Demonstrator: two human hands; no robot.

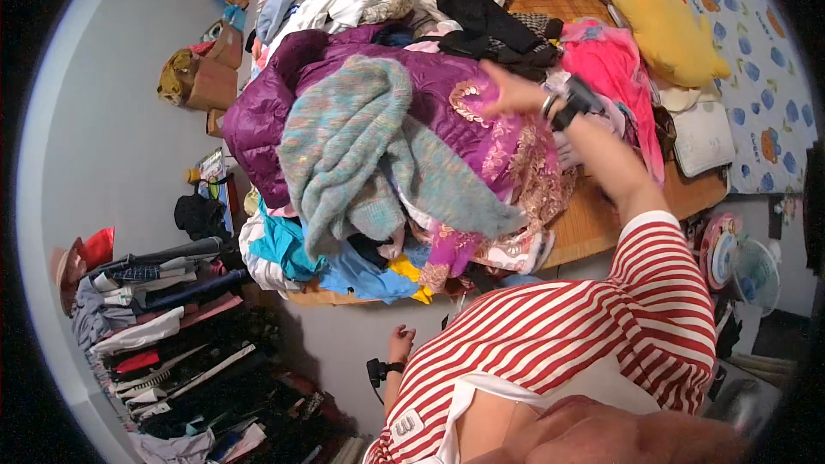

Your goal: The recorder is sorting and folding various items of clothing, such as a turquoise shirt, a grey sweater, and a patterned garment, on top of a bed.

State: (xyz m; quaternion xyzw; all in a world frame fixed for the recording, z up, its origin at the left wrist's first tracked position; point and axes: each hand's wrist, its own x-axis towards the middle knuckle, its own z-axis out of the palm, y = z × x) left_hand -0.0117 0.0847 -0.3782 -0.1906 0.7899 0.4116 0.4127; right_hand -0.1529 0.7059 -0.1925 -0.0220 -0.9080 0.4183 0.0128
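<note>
A large heap of clothes lies before me. My right hand (514, 91) reaches over it, fingers spread and slightly blurred, above a purple puffer jacket (438, 84) and beside a magenta garment with gold sequin trim (509, 161). Whether it touches the cloth I cannot tell. Lying on the puffer jacket is a fuzzy grey-green knitted sweater (348, 142), one sleeve stretched to the right. A black garment (464, 0) lies beyond the hand. Low beside my body hangs my left hand (401, 343), its fingers loosely curled, apart from the heap.
A yellow plush toy (677, 26) and a bright pink garment (606, 58) lie to the right. Clothes fill a rack (174, 335) at lower left. Cardboard boxes (213, 80) stand by the wall. An electric fan (754, 277) stands at right, beyond the wooden edge (580, 238).
</note>
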